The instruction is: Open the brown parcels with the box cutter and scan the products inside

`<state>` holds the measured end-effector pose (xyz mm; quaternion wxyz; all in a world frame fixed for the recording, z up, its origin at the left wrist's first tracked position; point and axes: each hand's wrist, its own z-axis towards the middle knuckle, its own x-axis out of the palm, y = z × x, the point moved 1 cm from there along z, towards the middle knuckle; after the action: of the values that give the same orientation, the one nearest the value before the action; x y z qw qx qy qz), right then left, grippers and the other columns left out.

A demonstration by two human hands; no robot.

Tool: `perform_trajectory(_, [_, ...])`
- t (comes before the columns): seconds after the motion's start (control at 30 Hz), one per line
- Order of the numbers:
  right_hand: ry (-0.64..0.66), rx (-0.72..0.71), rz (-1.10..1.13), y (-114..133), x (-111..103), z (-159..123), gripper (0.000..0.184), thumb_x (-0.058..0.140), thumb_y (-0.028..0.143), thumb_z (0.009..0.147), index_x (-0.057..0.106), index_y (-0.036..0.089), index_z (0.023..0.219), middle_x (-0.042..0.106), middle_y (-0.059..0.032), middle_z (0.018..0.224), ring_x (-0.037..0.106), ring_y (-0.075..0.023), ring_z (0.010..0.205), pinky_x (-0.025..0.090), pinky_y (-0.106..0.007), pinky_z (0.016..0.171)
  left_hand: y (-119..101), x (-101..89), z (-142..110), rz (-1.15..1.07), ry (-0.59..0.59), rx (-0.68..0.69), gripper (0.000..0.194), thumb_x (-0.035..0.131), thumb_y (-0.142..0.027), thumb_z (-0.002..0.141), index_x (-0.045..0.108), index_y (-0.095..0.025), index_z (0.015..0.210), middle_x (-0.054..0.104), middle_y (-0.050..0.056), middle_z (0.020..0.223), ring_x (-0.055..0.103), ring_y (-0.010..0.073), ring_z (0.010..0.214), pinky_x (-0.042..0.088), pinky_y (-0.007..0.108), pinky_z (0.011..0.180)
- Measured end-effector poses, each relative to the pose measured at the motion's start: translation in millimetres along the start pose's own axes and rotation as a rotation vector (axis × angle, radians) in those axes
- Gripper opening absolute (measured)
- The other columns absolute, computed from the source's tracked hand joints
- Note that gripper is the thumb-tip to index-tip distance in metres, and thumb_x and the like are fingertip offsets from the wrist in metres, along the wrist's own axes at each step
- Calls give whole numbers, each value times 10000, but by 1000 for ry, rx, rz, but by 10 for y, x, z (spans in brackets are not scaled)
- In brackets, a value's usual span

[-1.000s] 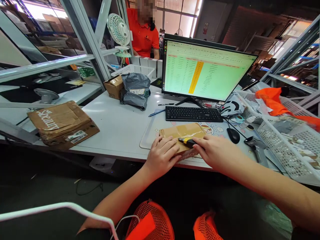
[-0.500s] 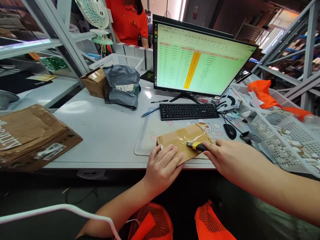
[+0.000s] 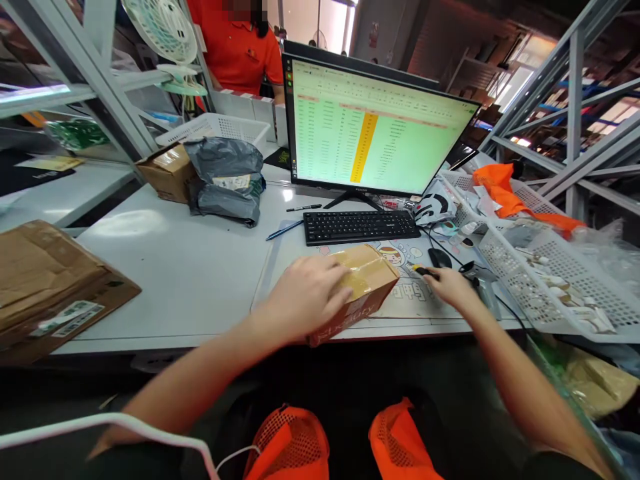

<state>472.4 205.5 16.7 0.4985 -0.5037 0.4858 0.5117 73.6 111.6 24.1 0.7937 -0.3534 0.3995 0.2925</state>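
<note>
The cardboard box (image 3: 367, 280), at the near edge of the worktop (image 3: 200, 280), is touched by the left hand (image 3: 303, 291), whose grip cannot be determined; rightward, a cutter (image 3: 423, 271) is clasped in the right hand (image 3: 449, 287).

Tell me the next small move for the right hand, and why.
Probably lay the cutter down on the mat: the right hand holds it near the mouse, clear of the box, and the left hand is on that box, so freeing the right would let both handle it.
</note>
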Motion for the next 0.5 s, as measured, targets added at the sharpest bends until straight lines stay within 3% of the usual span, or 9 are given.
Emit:
perform_trajectory(0.07, [-94, -81, 206, 204, 218, 20, 499, 506, 432, 974, 728, 93, 1266, 681, -212, 1247, 622, -341, 1202, 475, -454, 1068, 92, -116, 360, 57, 255, -69, 459, 577, -486, 956, 638, -206, 1315, 662, 110, 1283, 630, 300, 1142, 500, 417, 908])
perform_trajectory(0.17, [-198, -253, 609, 641, 285, -94, 682, 407, 637, 1007, 657, 114, 1366, 628, -190, 1352, 582, -324, 1272, 430, -492, 1138, 130, -206, 748, 107, 560, -104, 640, 641, -584, 866, 608, -197, 1375, 677, 140, 1273, 655, 334, 1109, 518, 404, 851])
perform_trajectory(0.23, [-135, -348, 819, 920, 247, -216, 746, 423, 721, 993, 574, 167, 1470, 573, -160, 1442, 561, -311, 1310, 415, -496, 1160, 57, -252, 894, 178, 633, -50, 618, 670, -565, 844, 634, -186, 1331, 709, 146, 1203, 675, 336, 1058, 519, 392, 821])
perform_trajectory(0.33, [1, -407, 962, 1202, 238, -363, 733, 545, 692, 967, 531, 203, 1513, 535, -127, 1495, 510, -317, 1372, 384, -498, 1197, -148, -308, 1022, 313, 694, 2, 523, 718, -456, 828, 661, -158, 1253, 731, 158, 1109, 694, 329, 989, 517, 369, 776])
perform_trajectory(0.4, [21, -410, 1048, 1282, 293, -406, 698, 572, 644, 973, 530, 204, 1513, 537, -110, 1495, 487, -310, 1397, 363, -490, 1220, -299, -317, 1078, 358, 752, -3, 521, 741, -377, 803, 647, -144, 1260, 735, 163, 1062, 704, 325, 935, 517, 356, 736])
perform_trajectory(0.5, [0, -382, 1168, 1297, 407, -411, 688, 579, 614, 980, 510, 200, 1525, 499, -101, 1532, 442, -297, 1439, 318, -488, 1252, -486, -263, 1091, 381, 779, 30, 669, 739, -264, 783, 537, -91, 1397, 731, 158, 955, 707, 320, 851, 519, 358, 715])
